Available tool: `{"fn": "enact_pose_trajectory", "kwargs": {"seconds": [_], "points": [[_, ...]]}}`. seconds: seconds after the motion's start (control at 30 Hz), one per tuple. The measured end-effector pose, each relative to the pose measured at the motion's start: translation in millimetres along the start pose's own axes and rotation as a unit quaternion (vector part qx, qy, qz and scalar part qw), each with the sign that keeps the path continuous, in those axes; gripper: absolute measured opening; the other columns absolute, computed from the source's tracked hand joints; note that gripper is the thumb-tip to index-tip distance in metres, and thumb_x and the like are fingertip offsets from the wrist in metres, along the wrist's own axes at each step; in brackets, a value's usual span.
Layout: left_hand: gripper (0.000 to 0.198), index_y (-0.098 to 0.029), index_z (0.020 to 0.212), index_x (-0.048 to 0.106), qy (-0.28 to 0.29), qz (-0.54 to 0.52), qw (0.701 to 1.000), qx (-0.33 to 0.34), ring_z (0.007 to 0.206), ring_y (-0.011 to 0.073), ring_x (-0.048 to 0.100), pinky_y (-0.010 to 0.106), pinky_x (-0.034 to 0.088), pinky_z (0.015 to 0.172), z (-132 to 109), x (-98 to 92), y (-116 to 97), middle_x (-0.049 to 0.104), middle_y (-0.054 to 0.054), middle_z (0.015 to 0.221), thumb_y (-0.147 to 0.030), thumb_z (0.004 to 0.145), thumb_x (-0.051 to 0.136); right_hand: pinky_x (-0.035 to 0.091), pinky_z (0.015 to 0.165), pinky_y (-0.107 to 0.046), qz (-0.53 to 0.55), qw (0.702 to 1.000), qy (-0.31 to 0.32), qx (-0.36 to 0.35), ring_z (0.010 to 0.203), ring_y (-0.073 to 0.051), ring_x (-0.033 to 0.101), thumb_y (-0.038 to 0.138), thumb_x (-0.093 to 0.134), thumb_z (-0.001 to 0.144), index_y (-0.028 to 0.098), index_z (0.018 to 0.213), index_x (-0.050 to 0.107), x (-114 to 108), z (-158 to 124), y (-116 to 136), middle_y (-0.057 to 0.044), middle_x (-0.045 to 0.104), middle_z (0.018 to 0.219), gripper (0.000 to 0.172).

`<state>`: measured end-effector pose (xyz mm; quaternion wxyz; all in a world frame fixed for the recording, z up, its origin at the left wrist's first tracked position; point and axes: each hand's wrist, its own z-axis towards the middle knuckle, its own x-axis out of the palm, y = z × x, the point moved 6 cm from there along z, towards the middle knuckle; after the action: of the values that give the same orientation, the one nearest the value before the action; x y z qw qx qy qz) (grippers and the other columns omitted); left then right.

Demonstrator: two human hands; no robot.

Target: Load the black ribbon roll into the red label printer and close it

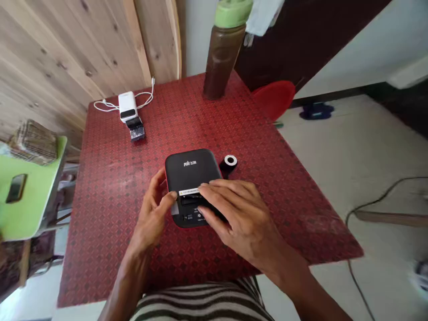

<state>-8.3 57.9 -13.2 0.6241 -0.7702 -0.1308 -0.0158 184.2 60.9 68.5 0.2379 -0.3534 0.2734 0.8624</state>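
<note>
A black, rounded box-shaped device with white lettering on its lid (192, 171) sits in the middle of the red patterned table (110, 178). My left hand (152, 214) cups its left side, thumb pressed on the front edge near a yellow strip. My right hand (236, 214) lies over its front right part, fingers stretched across the top and front panel. A small black roll with a white centre (230, 162) lies just right of the device.
A white gadget with a black attachment and white cable (129, 110) lies at the far left. A tall brown bottle with a green cap (222, 53) stands at the far edge. A red stool (274, 98), a green chair (26, 196) with a phone (16, 187), and a floor cable (371, 205) surround the table.
</note>
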Motion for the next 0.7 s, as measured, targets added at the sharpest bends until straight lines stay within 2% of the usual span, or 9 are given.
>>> {"fn": "enact_pose_trajectory", "kwargs": {"seconds": [0.13, 0.27, 0.33, 0.5, 0.7], "points": [[0.063, -0.028, 0.156, 0.068, -0.006, 0.002, 1.000, -0.006, 0.155, 0.0366, 0.065, 0.056, 0.049, 0.133, -1.6, -2.6, 1.7, 0.072, 0.011, 0.163, -0.042, 0.098, 0.087, 0.063, 0.098, -0.044, 0.002, 1.000, 0.009, 0.004, 0.112, -0.028, 0.084, 0.015, 0.067, 0.114, 0.012, 0.133, 0.072, 0.0, -2.6, -2.0, -0.012, 0.090, 0.116, 0.020], [0.063, -0.029, 0.157, 0.069, -0.038, -0.002, 0.999, -0.013, 0.160, 0.0380, 0.060, 0.059, 0.045, 0.135, -15.7, -12.2, 3.6, 0.070, 0.011, 0.167, -0.051, 0.100, 0.086, 0.067, 0.105, -0.046, 0.027, 0.999, -0.030, 0.030, 0.121, -0.029, 0.082, 0.013, 0.071, 0.112, 0.017, 0.142, 0.069, -5.9, -12.2, -6.0, -0.014, 0.088, 0.126, 0.031], [0.063, -0.031, 0.158, 0.069, -0.031, -0.008, 0.999, -0.009, 0.159, 0.0384, 0.062, 0.060, 0.048, 0.132, -23.9, -14.1, 3.2, 0.069, 0.011, 0.168, -0.050, 0.101, 0.085, 0.067, 0.108, -0.047, 0.035, 0.996, -0.055, 0.064, 0.123, -0.029, 0.081, 0.014, 0.072, 0.110, 0.019, 0.145, 0.068, -8.8, -22.0, -9.9, -0.014, 0.086, 0.130, 0.035], [0.059, -0.031, 0.153, 0.072, -0.028, 0.002, 1.000, -0.009, 0.149, 0.0374, 0.069, 0.059, 0.053, 0.126, -32.7, -13.0, 3.1, 0.073, 0.010, 0.162, -0.038, 0.096, 0.087, 0.071, 0.102, -0.046, 0.046, 0.981, -0.068, 0.175, 0.120, -0.030, 0.083, 0.036, 0.070, 0.115, 0.018, 0.154, 0.063, -2.2, -54.3, -16.4, -0.017, 0.082, 0.133, 0.043], [0.054, -0.031, 0.153, 0.072, -0.052, 0.016, 0.999, -0.006, 0.156, 0.0366, 0.063, 0.061, 0.046, 0.134, -34.5, -5.2, 2.3, 0.073, 0.010, 0.162, -0.034, 0.100, 0.079, 0.074, 0.098, -0.045, 0.059, 0.970, -0.063, 0.225, 0.118, -0.030, 0.085, 0.047, 0.063, 0.119, 0.020, 0.160, 0.058, 10.2, -72.5, -11.3, -0.018, 0.084, 0.133, 0.049]]}}
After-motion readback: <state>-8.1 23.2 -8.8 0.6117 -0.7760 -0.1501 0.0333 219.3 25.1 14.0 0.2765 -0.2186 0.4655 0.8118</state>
